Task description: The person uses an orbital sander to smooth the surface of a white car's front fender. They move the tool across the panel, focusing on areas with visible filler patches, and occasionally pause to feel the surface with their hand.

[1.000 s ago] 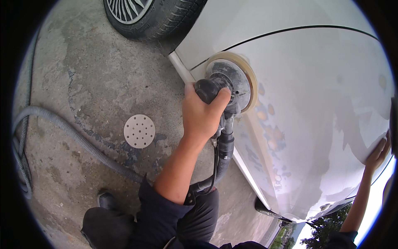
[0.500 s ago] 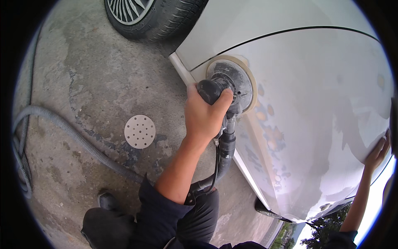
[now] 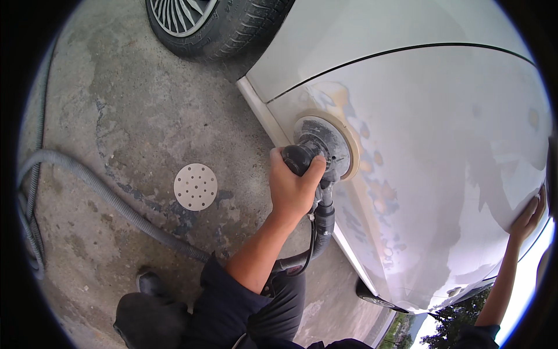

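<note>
My left hand [image 3: 293, 189] is wrapped round the dark head of a dusty orbital sander [image 3: 325, 139], thumb on its right side. The sander's round pad lies against the lower part of a white car door [image 3: 430, 139]. Around it the door shows sanded patches [image 3: 381, 192] in tan, grey and bluish tones. From the sander a ribbed hose [image 3: 317, 247] runs down past my forearm. At the far right my right hand [image 3: 528, 218] rests flat on the door's upper part, fingers stretched out, holding nothing.
A round sanding disc [image 3: 196, 187] with several holes lies on the concrete floor [image 3: 139, 104]. A long grey hose [image 3: 99, 183] loops across the left. The car's wheel [image 3: 218, 29] stands at the top; a sill [image 3: 256, 107] edges the door's bottom.
My left hand has drawn the sander down along the door, toward me, uncovering a sanded patch above it. My right hand stays in nearly the same place.
</note>
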The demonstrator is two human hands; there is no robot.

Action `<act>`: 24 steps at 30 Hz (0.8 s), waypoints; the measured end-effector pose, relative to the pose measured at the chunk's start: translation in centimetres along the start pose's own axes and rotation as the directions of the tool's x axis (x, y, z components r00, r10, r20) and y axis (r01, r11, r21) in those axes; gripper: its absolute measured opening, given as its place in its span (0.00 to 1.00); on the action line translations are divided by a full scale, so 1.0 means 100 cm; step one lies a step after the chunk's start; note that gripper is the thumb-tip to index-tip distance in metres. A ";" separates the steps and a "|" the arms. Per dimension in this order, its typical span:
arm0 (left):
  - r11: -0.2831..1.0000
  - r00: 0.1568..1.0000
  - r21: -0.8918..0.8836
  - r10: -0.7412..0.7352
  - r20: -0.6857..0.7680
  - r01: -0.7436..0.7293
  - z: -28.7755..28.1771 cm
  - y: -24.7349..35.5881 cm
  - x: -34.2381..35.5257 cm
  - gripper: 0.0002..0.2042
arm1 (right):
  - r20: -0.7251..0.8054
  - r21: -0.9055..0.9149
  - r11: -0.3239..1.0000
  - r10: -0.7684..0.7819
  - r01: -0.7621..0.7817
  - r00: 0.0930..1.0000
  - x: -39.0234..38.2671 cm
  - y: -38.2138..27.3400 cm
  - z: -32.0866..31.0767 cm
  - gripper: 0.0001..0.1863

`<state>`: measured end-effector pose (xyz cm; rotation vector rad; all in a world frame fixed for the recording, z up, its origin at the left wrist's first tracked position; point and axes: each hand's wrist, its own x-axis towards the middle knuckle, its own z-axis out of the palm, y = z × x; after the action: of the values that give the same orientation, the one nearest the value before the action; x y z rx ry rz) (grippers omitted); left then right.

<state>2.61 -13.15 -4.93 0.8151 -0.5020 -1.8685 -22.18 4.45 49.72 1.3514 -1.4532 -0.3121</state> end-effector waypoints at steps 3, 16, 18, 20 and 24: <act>0.999 0.999 -0.003 0.035 -0.029 -0.035 -0.003 0.009 0.020 0.28 | -0.001 0.007 1.000 -0.006 0.006 1.000 -0.004 -0.001 0.002 0.27; 0.999 1.000 -0.043 0.016 0.002 -0.016 0.009 0.034 0.019 0.28 | 0.015 0.027 0.998 0.048 -0.049 0.999 -0.007 0.012 0.004 0.29; 0.999 0.999 0.024 0.045 0.005 -0.045 0.009 0.034 0.016 0.29 | 0.028 0.029 0.998 0.058 -0.059 0.998 -0.009 0.010 0.006 0.29; 0.999 0.999 0.006 0.046 0.023 -0.046 0.009 0.028 0.005 0.29 | 0.021 0.018 0.997 0.073 -0.073 0.997 -0.006 0.009 0.006 0.29; 0.995 1.000 -0.097 -0.001 0.002 0.001 0.005 0.030 0.018 0.28 | 0.001 0.012 1.000 -0.008 0.008 1.000 -0.003 0.009 0.005 0.28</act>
<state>3.65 -16.05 -3.16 0.7492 -0.4093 -1.8800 -23.11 4.79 50.09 1.3677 -1.4530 -0.3099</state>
